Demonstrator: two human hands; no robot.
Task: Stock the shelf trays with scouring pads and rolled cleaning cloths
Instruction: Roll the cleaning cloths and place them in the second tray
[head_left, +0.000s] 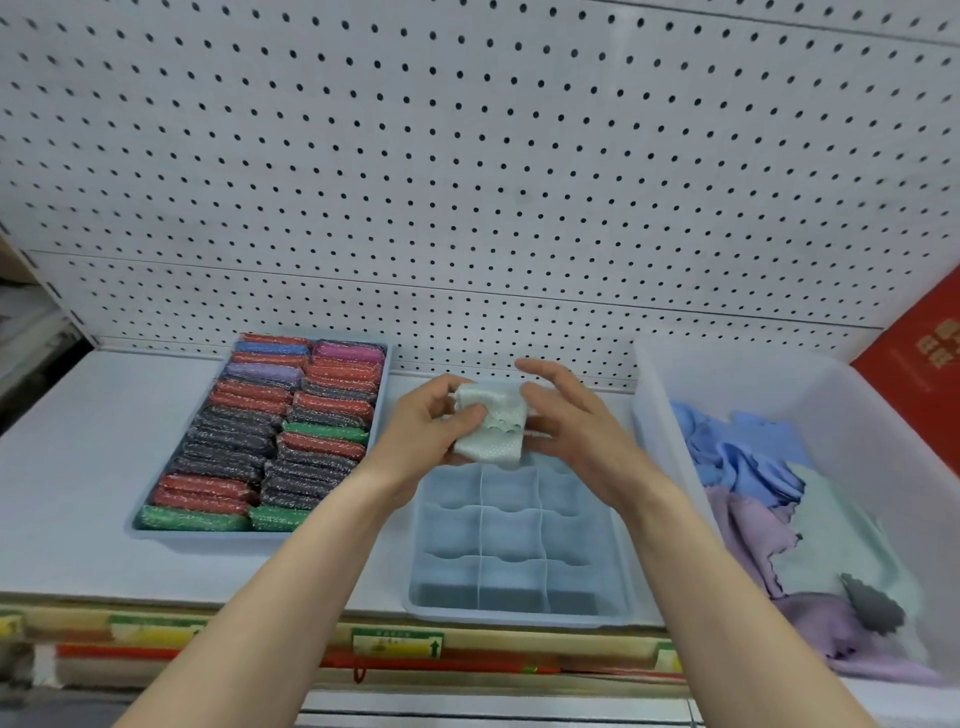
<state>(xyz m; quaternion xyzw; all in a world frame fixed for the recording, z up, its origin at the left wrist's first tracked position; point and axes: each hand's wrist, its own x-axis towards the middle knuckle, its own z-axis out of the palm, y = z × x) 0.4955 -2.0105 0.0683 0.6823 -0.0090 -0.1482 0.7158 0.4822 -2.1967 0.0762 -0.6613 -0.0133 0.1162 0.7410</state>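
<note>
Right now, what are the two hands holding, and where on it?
A pale mint textured cleaning cloth, partly folded. The left hand pinches its left edge; the right hand holds its right side.

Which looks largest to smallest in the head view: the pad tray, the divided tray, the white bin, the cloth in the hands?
1. White bin, though it sits nearer the camera and is cut off at the edge.
2-3. Pad tray and divided tray look alike; not ranked.
4. Cloth, clearly smallest.
</note>
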